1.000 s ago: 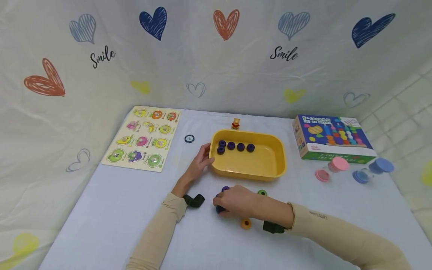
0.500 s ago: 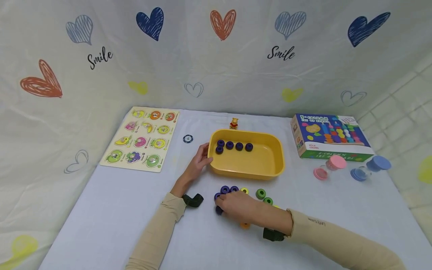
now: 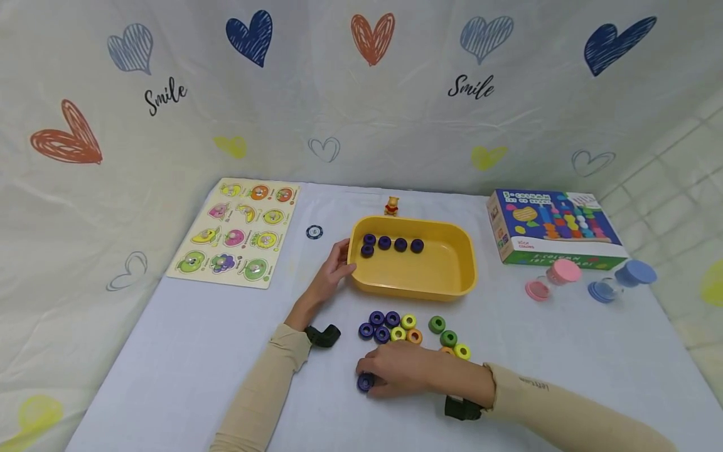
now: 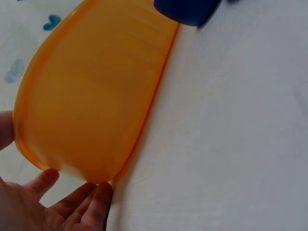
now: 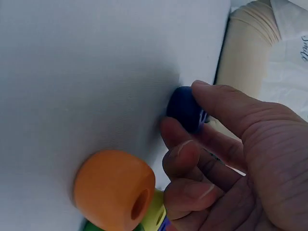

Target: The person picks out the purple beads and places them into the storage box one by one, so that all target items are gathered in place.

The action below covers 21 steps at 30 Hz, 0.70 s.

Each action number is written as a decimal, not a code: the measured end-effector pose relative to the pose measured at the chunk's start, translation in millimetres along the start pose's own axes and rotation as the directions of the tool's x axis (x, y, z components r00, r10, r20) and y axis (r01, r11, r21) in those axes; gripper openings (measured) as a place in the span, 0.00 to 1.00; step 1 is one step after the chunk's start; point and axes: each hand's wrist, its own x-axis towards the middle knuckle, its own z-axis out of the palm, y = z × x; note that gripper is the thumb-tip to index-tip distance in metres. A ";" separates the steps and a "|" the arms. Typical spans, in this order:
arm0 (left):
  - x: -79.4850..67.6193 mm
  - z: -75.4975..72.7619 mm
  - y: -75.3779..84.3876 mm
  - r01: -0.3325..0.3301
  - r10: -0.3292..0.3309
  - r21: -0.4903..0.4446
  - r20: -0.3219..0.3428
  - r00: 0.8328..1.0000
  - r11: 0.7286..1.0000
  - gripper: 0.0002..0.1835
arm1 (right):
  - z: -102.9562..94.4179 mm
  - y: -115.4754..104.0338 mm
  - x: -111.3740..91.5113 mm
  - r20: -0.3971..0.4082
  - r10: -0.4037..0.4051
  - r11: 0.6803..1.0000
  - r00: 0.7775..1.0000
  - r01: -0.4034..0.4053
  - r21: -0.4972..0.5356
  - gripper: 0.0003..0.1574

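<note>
My left hand (image 3: pixel 326 276) lies against the left end of a yellow plastic tray (image 3: pixel 415 293); in the left wrist view its fingertips (image 4: pixel 98 192) touch the tray's outer wall. Between thumb and fingers my right hand (image 3: pixel 403 369) pinches a dark blue wooden bead (image 3: pixel 365 382) at the table surface, nearer the person than the other beads. The right wrist view shows this blue bead (image 5: pixel 184 108) at the fingertips. Beyond the right hand lie several purple beads (image 3: pixel 381 334), yellow beads (image 3: pixel 408 321), green beads (image 3: pixel 437 324) and an orange bead (image 3: pixel 414 336); another orange one is partly hidden.
Inside the tray, several dark purple beads (image 3: pixel 400 245) sit along the far left. A fruit puzzle board (image 3: pixel 234 232) and a round chip (image 3: pixel 314 232) are on the left. A small figurine (image 3: pixel 391 206) stands behind. A toy box (image 3: pixel 556 227) and two sand timers (image 3: pixel 553 279) occupy the right.
My right hand has moved toward the person, away from the loose beads, with the blue bead in its pinch. More loose beads are uncovered. The left hand stays at the tray.
</note>
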 end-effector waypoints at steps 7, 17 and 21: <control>-1.4 0.1 3.5 0.006 -0.006 0.009 -0.003 1.000 1.000 0.28 | -20.4 3.8 -9.6 -0.001 0.020 0.995 1.000 -0.020 0.098 0.17; -1.1 -1.4 0.4 -0.017 0.017 -0.013 0.002 1.000 1.000 0.28 | -101.8 33.1 -20.3 -0.111 0.242 0.967 0.964 -0.229 0.112 0.22; -0.5 -1.0 -0.6 -0.029 0.029 -0.012 0.005 1.000 1.000 0.28 | -126.2 61.0 -15.3 -0.143 0.296 0.954 0.945 -0.283 0.103 0.21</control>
